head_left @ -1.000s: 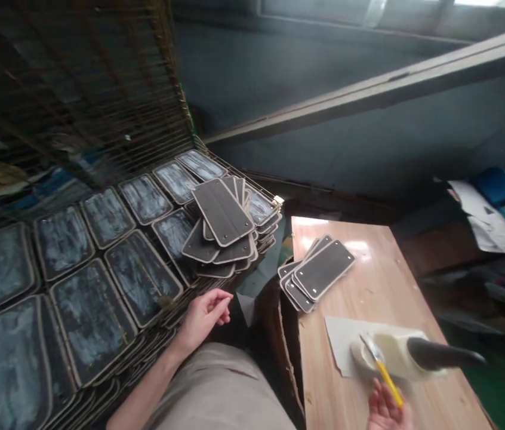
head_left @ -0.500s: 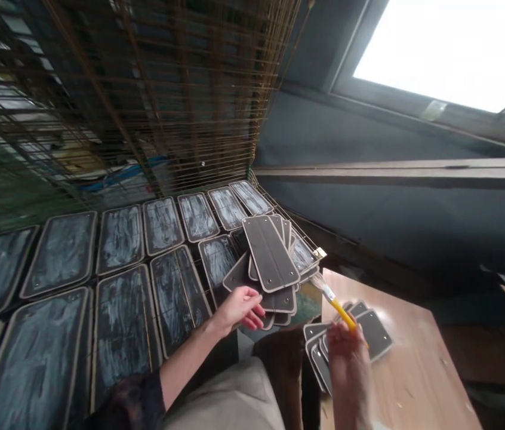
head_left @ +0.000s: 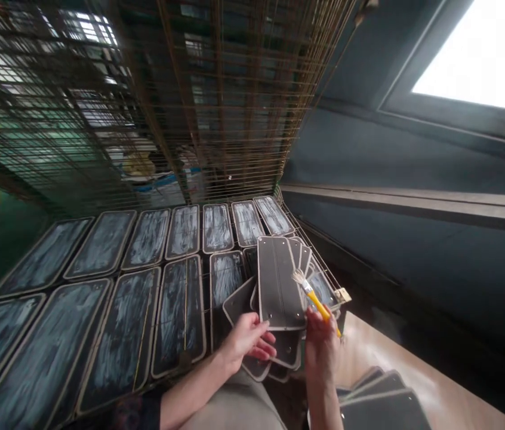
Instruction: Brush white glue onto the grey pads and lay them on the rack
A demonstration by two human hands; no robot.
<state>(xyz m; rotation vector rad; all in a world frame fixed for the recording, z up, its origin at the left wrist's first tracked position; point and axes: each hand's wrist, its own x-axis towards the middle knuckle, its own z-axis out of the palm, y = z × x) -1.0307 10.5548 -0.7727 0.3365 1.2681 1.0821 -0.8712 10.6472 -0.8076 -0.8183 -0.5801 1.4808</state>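
My left hand (head_left: 249,343) has its thumb and fingers at the lower left corner of the top dark panel (head_left: 276,280), a rounded rectangle with a pale edge and small rivets. That panel lies on a fanned pile of similar ones. My right hand (head_left: 322,340) is closed around a brush with a yellow handle (head_left: 317,303). The pale bristles (head_left: 299,276) are over the right part of the top panel; whether they touch it I cannot tell. Panels streaked with white, such as one (head_left: 185,307), lie in rows to the left.
A wire rack (head_left: 234,119) rises behind the rows. On the right, a wooden board (head_left: 378,343) carries more fanned dark panels (head_left: 382,409). A dark wall with a ledge (head_left: 413,200) and a bright window (head_left: 485,60) stand beyond.
My right hand and the brush have moved left from over the wooden board to the top panel. My left hand has come to that panel's lower corner, and the panel sits straighter. The view has shifted.
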